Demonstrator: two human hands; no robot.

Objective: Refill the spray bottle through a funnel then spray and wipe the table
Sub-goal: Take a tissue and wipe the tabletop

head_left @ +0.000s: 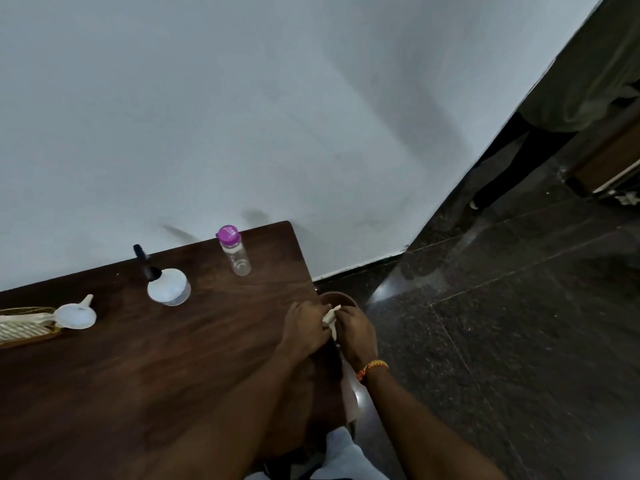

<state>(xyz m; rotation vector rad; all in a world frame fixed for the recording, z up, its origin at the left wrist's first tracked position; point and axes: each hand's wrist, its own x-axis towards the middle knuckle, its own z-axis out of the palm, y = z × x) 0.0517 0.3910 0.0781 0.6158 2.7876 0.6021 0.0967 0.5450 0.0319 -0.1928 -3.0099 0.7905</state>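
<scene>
At the right edge of the dark wooden table (pixel 145 368), my left hand (pixel 303 327) and my right hand (pixel 356 332) together grip a small pale cloth (pixel 330 315), bunched between the fingers. The white spray bottle (pixel 169 285) with its black nozzle stands on the table toward the back. A white funnel (pixel 76 315) lies on its side at the left. A clear bottle with a purple cap (pixel 235 251) stands upright near the back right corner.
A woven basket (pixel 24 329) sits at the table's left edge, touching the funnel. A brown round bin (pixel 337 299) stands on the dark tiled floor just beyond my hands. A white wall runs behind the table. A person's legs (pixel 502 168) stand at right.
</scene>
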